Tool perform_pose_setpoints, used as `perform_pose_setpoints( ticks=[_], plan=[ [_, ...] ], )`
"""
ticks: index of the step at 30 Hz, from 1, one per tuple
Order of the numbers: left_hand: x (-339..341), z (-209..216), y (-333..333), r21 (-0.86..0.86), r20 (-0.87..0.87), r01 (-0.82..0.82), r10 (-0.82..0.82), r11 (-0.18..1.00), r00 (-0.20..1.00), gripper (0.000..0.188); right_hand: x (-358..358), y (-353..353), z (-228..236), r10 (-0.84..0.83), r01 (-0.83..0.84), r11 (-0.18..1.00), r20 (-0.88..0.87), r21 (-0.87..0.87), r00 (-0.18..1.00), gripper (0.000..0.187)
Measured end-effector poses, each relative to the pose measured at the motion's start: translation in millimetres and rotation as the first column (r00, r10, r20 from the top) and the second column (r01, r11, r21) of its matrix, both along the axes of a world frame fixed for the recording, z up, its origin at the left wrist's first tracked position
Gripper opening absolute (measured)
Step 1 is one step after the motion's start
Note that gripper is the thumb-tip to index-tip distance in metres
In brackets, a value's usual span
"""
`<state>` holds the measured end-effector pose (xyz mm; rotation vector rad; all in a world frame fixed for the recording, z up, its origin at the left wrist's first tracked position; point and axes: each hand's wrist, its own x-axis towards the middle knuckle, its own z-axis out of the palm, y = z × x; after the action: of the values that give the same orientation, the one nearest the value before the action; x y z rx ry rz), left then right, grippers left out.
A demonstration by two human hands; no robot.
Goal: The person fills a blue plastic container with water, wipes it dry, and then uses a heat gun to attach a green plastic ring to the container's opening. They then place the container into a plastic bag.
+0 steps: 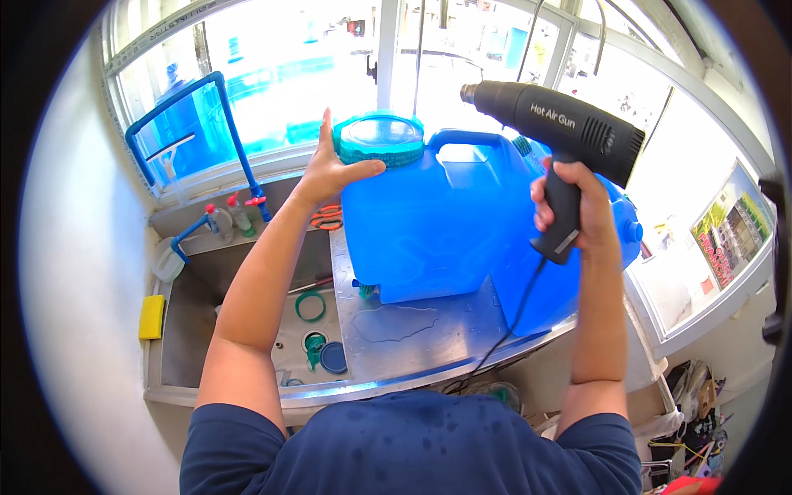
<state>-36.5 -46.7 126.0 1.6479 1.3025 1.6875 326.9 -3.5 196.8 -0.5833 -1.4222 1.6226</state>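
Note:
My right hand (590, 198) is wrapped round the handle of a black heat gun (536, 110), held up with its nozzle toward the left. A dark cord hangs from the grip. At the left, my left hand (330, 175) has its thumb and fingers spread beside the wide teal-rimmed cap (382, 134) of a blue water jug (421, 227); its thumb lies along the cap's lower rim. The jug stands upright on the wet steel counter (396, 330). Behind my right forearm is a second blue jug (532, 289), partly hidden.
In the steel sink (198, 330) lie a green ring (310, 306), a blue cap (333, 357) and green scraps. Orange-handled scissors (327, 218) rest behind it. Blue piping (235, 136) rises at the back left by the windows. A yellow sponge (151, 318) sits on the left edge.

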Motion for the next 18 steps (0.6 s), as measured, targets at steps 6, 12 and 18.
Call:
perform_pose_setpoints(
  ticks=[6, 12, 18],
  plan=[
    [-2.6, -3.1, 2.9, 0.011, -0.008, -0.006, 0.006, 1.000, 1.000, 0.146, 26.8, -28.9, 62.6, -0.275, 0.101, 0.932, 0.497, 0.349, 0.823, 0.035],
    [-6.1, -8.2, 7.4, 0.016, -0.021, -0.015, 0.016, 1.000, 1.000, 0.150, 12.6, -18.9, 107.6, -0.128, -0.084, 0.944, 0.589, 0.318, 0.798, 0.031],
    [-8.9, -13.0, 12.1, 0.046, -0.052, -0.029, 0.031, 0.999, 0.998, 0.154, -22.1, -12.8, 141.0, -0.380, -0.098, 0.828, 0.682, 0.552, 0.625, 0.055]
  ],
)
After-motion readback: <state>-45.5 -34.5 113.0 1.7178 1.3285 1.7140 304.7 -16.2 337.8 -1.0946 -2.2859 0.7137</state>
